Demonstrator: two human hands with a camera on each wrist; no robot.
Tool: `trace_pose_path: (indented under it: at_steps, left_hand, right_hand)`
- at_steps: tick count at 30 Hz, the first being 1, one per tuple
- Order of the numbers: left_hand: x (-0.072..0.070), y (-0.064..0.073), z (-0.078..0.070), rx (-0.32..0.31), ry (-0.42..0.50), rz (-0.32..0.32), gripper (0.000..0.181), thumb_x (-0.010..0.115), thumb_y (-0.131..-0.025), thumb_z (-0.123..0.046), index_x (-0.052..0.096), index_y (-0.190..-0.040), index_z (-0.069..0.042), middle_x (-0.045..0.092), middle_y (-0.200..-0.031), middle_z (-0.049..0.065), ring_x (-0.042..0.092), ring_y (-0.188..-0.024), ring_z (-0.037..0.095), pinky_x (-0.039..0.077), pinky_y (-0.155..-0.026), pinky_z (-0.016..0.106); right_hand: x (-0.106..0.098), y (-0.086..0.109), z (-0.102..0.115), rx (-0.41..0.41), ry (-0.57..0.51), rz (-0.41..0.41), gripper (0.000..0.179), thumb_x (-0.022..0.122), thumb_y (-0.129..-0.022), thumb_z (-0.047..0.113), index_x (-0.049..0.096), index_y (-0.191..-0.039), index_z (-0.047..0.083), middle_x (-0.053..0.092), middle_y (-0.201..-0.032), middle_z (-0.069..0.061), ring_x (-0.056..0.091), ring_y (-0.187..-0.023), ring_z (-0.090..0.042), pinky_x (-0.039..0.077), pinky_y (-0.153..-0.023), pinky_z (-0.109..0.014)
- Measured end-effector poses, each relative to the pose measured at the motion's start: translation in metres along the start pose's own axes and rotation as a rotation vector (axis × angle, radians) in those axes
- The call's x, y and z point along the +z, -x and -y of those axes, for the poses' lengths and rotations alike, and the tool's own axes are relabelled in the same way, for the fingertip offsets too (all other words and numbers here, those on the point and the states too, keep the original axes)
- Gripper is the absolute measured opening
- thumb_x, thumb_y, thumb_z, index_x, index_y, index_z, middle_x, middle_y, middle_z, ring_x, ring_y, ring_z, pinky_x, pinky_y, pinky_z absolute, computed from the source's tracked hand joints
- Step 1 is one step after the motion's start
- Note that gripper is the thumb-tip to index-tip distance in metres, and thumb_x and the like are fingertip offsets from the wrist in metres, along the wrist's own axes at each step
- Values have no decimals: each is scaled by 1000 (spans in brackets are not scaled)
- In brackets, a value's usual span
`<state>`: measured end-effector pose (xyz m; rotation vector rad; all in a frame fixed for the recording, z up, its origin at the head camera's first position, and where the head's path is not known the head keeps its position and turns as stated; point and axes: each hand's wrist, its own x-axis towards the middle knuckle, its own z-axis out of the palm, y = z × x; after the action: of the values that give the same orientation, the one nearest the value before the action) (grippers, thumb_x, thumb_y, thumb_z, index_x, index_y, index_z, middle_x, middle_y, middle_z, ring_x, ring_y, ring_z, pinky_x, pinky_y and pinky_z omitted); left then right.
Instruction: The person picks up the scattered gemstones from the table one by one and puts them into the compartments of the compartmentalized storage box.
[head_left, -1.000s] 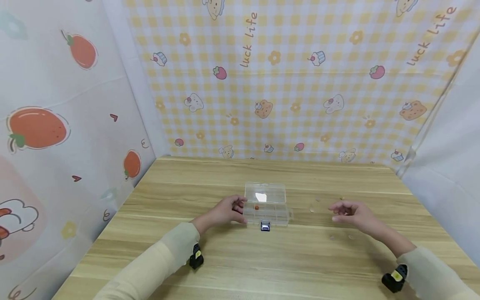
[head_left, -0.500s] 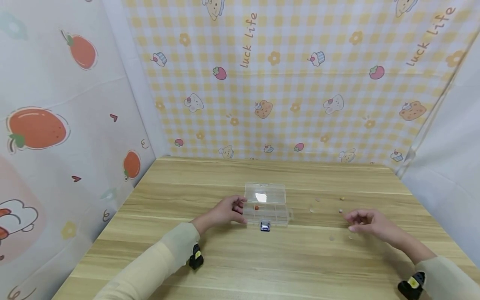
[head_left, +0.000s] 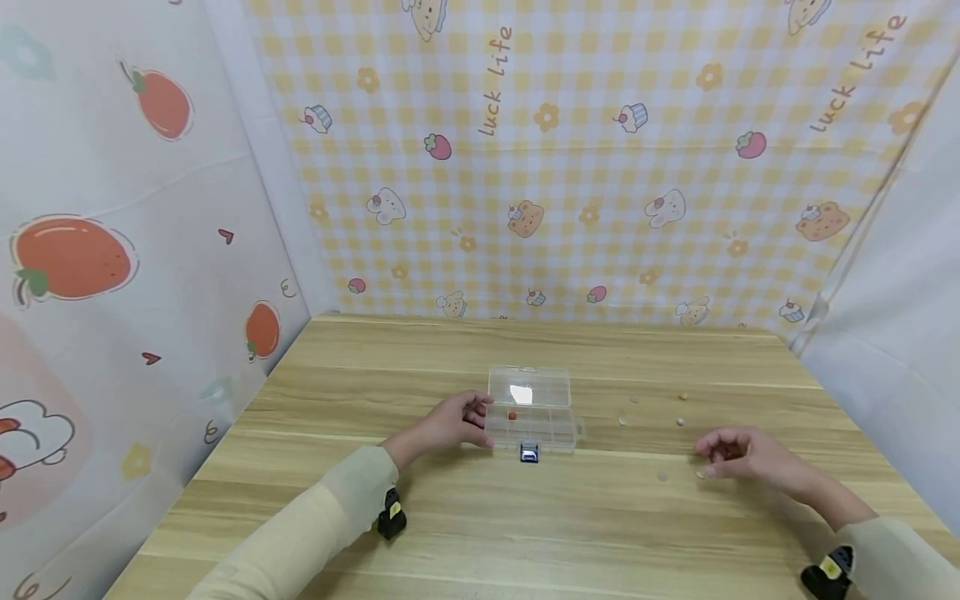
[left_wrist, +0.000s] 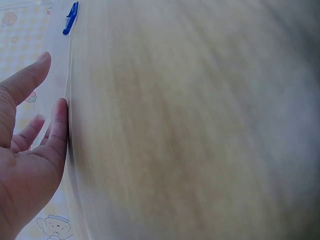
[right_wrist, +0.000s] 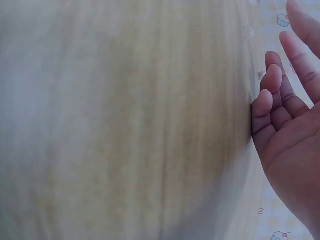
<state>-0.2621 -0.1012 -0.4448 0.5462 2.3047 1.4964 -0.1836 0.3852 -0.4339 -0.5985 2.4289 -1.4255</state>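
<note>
At the middle of the head view, here's the clear box [head_left: 562, 429], lid [head_left: 553, 383] laid back above it, blue clasp [head_left: 529, 452] along its lower edge, orange bead [head_left: 512, 416] inside toward the left; exact compartment unclear. Right of centre, scattered on the table [head_left: 450, 533]: yellow bead [head_left: 683, 397], pale bead [head_left: 680, 422], thin discs [head_left: 662, 477]. What could go wrong? The pieces look tiny and flat, so a loose pinch might drop one; a careless knuckle could roll the pale bead off. A shove from the left hand [head_left: 450, 421] could skid the light-looking box. That arm slants up from lower left, fingers lightly against the box's left end. The right hand [head_left: 750, 457] reaches in from lower right, thumb right by a disc, contact uncertain.

Left wrist view: thumb standing well away from loosely extended fingers, no firm hold showing.

Over to the right wrist view: palm at the right edge, thumb and index spread wide, other fingers bent, nothing visible between them.
</note>
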Motion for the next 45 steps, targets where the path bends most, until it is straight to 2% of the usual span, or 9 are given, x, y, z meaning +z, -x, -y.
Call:
trace_pose_path:
  at_steps: [13, 22, 29, 37, 45]
  left_hand:
    - [0, 3, -3, 13, -8, -1, 66, 83, -73, 0, 52, -131, 3, 55, -110, 11, 56, -94, 20, 49, -82, 31]
    - [0, 4, -7, 14, -9, -4, 66, 83, -73, 0, 52, -131, 4, 55, -108, 10, 56, -93, 19, 49, -82, 30]
    - [1, 4, -7, 6, -22, -11, 66, 83, -73, 0, 52, -130, 3, 56, -108, 10, 56, -92, 18, 49, -82, 30]
    - [1, 3, -5, 5, -14, -10, 66, 83, -73, 0, 52, -130, 3, 55, -108, 11, 55, -92, 19, 49, -82, 30]
    - [1, 3, -5, 0, -21, -11, 66, 84, -73, 0, 52, -130, 3, 55, -108, 11, 55, -92, 19, 49, -82, 31]
  right_hand:
    - [4, 0, -11, -57, 64, -27, 23, 75, -82, 4, 67, -103, -3, 60, -85, -3, 52, -72, -8, 46, -58, -26]
    - [9, 0, -14, -140, 132, -49, 21, 77, -80, 4, 71, -100, 4, 55, -83, -3, 49, -72, -11, 43, -57, -27]
    - [10, 1, -15, -180, 138, -31, 21, 75, -82, 2, 72, -102, 5, 56, -85, -3, 47, -70, -13, 41, -55, -29]
    - [10, 0, -14, -190, 136, -22, 22, 75, -82, 3, 72, -104, 3, 58, -89, -2, 46, -70, -13, 40, -54, -30]
    - [12, 1, -18, -199, 145, -47, 20, 75, -82, 1, 74, -101, 5, 60, -91, -2, 47, -72, -14, 42, -56, -27]
